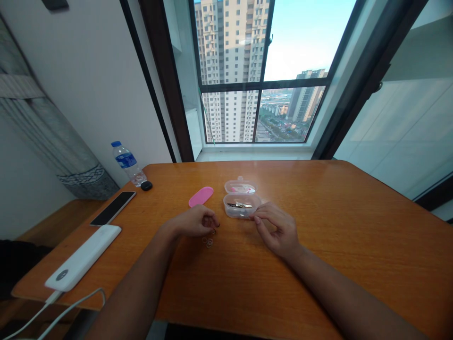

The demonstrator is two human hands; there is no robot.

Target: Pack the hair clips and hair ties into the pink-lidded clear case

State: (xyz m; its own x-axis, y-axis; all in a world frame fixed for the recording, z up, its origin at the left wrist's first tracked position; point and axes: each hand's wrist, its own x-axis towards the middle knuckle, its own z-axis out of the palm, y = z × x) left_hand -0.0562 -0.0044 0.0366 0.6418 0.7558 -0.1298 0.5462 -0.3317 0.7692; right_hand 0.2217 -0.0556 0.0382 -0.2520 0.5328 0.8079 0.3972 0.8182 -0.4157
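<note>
A small clear plastic box [229, 211] sits mid-table with its hinged lid [230, 187] tipped back. Inside lie a few thin metal and dark pieces [239, 205], too small to name. My right hand [279, 230] has its thumb and fingers closed at the box's front right corner. To the left of the box, my left hand [196, 221] hangs low over the table, fingers curled and tips close together. Whatever they hold is too small to make out. Several small rings [209, 242] lie just below those fingertips.
Behind my left hand is a pink oval piece [201, 196]. Along the table's left side are a white power bank [83, 257] with a cable [53, 297], a phone [113, 208], a black round object [146, 186] and a water bottle [129, 163]. A window stands beyond the table [354, 226].
</note>
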